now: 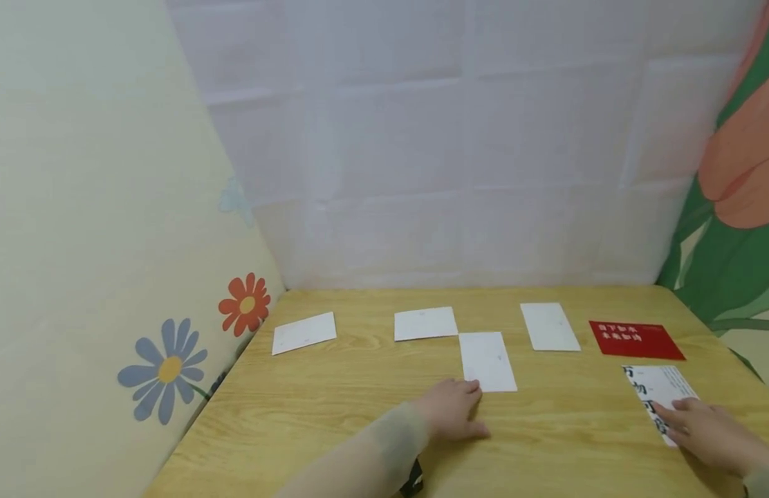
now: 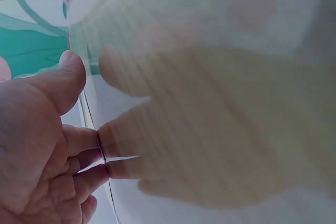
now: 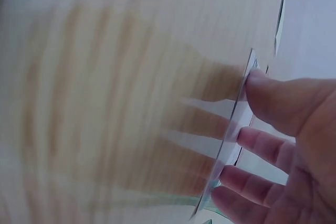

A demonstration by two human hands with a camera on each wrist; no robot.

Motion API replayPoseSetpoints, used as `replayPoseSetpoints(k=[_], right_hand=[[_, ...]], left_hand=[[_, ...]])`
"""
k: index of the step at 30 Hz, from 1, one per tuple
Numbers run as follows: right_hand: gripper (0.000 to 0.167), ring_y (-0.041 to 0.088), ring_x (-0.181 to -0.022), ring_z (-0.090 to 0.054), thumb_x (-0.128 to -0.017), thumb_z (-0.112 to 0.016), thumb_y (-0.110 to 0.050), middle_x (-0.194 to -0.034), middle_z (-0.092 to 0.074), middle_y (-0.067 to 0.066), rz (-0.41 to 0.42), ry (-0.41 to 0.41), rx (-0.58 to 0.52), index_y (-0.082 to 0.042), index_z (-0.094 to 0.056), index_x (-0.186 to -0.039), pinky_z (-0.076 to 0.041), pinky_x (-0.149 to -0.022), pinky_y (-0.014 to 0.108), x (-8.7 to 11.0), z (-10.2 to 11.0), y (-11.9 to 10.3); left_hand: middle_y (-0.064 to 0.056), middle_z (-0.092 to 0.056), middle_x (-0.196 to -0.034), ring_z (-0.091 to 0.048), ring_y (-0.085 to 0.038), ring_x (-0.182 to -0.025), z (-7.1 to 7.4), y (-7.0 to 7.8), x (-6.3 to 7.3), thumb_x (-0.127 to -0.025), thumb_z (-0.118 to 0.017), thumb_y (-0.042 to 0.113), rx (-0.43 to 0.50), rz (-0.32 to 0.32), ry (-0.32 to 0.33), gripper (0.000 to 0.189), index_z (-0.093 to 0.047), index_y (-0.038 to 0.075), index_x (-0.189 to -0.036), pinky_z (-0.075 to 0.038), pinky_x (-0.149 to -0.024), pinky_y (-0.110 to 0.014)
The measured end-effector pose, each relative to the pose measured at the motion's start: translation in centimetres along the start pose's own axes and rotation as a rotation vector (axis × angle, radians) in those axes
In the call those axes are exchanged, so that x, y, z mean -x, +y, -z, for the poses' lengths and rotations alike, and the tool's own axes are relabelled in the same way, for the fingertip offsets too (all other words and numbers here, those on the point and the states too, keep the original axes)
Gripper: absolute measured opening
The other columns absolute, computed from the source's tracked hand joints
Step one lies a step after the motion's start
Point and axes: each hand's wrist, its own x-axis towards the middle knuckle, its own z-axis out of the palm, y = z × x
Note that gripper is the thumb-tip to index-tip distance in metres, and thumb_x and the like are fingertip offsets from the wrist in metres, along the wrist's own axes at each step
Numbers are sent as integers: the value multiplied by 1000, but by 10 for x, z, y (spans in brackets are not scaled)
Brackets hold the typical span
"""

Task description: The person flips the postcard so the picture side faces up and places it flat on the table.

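Observation:
My left hand (image 1: pixel 449 409) rests on the wooden table, its fingertips at the near left corner of a white card (image 1: pixel 489 363) that lies flat. Its thumb points off to the right, apart from the card. In the left wrist view the fingers (image 2: pixel 84 139) touch down on the shiny tabletop. Over on the right, my right hand (image 1: pixel 711 429) has its fingertips on a white card with large black characters (image 1: pixel 667 380) and covers its lower right part. The right wrist view shows that card (image 3: pixel 227 140) edge-on under the thumb and fingers.
A red card with white characters (image 1: pixel 636 340) lies just beyond the printed card. Farther back are white cards at the right (image 1: pixel 550 326), middle (image 1: pixel 425 324) and left (image 1: pixel 305 333). A pale cloth (image 1: pixel 459 173) hangs behind the table (image 1: pixel 335 387); flower-patterned walls flank it.

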Motion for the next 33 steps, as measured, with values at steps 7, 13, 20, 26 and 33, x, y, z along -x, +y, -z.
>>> replayPoseSetpoints(k=[7, 13, 20, 26, 33], right_hand=[[50, 59, -106, -44, -94, -60, -29, -121, -46, 41, 31, 13, -16, 6, -54, -130, -38, -85, 70, 5, -1, 0], [51, 62, -110, -42, -94, -59, -28, -125, -42, 44, 35, -17, -39, 7, -53, -129, -38, -86, 70, 6, -2, 2], [52, 63, -111, -41, -94, -58, -29, -127, -40, 45, 32, -27, -59, 8, -52, -130, -37, -86, 70, 4, -4, 3], [52, 63, -111, -41, -95, -58, -30, -126, -40, 45, 43, -32, -53, 7, -52, -130, -37, -85, 70, 5, -1, 3], [54, 62, -111, -42, -95, -57, -33, -126, -40, 45, 39, -47, -60, 7, -51, -131, -37, -86, 70, 6, 0, 2]], left_hand=[[-2, -41, -148, -39, -17, -135, -4, -4, 17, -91, -47, 64, -16, -32, 13, 76, -46, 9, -142, -29, -111, -32], [-1, -43, -147, -40, -15, -134, -8, -5, 30, -91, -46, 64, -22, -60, 21, 76, -47, 8, -142, -31, -110, -31], [2, -42, -148, -40, -15, -134, -13, -4, 49, -90, -49, 64, -15, -78, 22, 74, -48, 11, -142, -31, -109, -30], [1, -41, -148, -39, -15, -134, -17, -7, 73, -91, -50, 62, -11, -127, 30, 72, -47, 11, -143, -31, -110, -31], [2, -35, -152, -35, -17, -137, -24, -12, 93, -90, -47, 65, 35, -116, -8, 76, -42, 14, -146, -30, -111, -33]])
